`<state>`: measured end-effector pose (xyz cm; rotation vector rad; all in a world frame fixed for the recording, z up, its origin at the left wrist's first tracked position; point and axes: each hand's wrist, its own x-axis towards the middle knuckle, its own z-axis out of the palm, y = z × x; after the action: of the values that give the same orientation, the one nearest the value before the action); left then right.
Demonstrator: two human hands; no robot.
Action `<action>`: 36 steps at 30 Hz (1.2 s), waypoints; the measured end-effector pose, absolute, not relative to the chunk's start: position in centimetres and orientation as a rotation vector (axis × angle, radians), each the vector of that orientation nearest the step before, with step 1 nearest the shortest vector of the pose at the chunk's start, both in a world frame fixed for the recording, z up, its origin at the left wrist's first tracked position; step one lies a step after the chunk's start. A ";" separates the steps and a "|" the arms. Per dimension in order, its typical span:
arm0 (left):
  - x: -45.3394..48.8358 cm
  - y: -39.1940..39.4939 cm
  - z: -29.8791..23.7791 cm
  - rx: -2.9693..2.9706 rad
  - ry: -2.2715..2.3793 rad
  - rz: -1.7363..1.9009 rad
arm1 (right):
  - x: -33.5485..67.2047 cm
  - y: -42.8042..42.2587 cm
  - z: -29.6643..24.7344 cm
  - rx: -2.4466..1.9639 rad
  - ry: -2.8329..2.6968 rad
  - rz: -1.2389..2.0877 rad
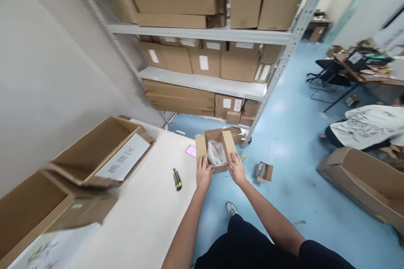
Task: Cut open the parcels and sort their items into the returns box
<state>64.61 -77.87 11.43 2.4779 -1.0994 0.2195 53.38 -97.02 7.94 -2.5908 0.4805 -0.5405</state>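
Between my hands is a small cardboard box (pixel 221 169) with its flaps up, held near the right edge of the white table (pixel 148 214). A whitish plastic bag (pixel 216 153) lies inside it; what the bag contains cannot be made out. My left hand (pixel 204 173) grips the near left side of the box by a flap. On the near right side, my right hand (pixel 236 169) has its fingers closed on the other flap. A black and yellow utility knife (pixel 177 179) lies on the table to the left, and a phone with a pink screen (pixel 191 150) lies beside the box.
Two large open cardboard boxes (pixel 139 153) stand on the table's left. Ahead, a metal shelving rack (pixel 202 33) is stacked with cartons. On the blue floor are a small open box (pixel 264 172) and a big carton (pixel 347 185), with a person (pixel 369 126) behind it.
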 end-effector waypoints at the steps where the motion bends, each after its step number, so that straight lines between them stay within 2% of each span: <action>1: 64.9 -80.9 11.5 2.468 -1.157 0.180 | 52.8 -99.4 8.1 -2.605 0.553 -0.517; 5: 65.5 -90.5 12.0 2.418 -1.383 -0.014 | 50.7 -106.7 9.2 -2.648 0.880 -0.322; 8: 65.6 -94.6 12.5 2.384 -1.486 -0.091 | 49.9 -110.0 10.0 -2.642 1.056 -0.227; 15: 67.5 -94.0 12.7 2.474 -1.308 -0.088 | 52.0 -111.4 11.0 -2.619 0.958 -0.270; 21: 69.1 -86.4 13.5 2.569 -1.054 0.066 | 57.0 -107.0 11.0 -2.648 0.646 -0.323; 26: 67.8 -77.4 14.8 2.653 -0.800 0.153 | 61.0 -99.9 11.5 -2.659 0.277 -0.382; 31: 63.3 -65.8 15.3 2.713 -0.459 0.275 | 63.3 -88.9 12.6 -2.635 -0.101 -0.363; 36: 55.3 -52.2 15.6 2.760 -0.022 0.363 | 62.5 -73.6 13.3 -2.545 -0.541 -0.273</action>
<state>55.33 -52.20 15.55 2.7602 -0.0224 0.3627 62.47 -73.58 13.26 -2.5451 -0.5412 -0.2733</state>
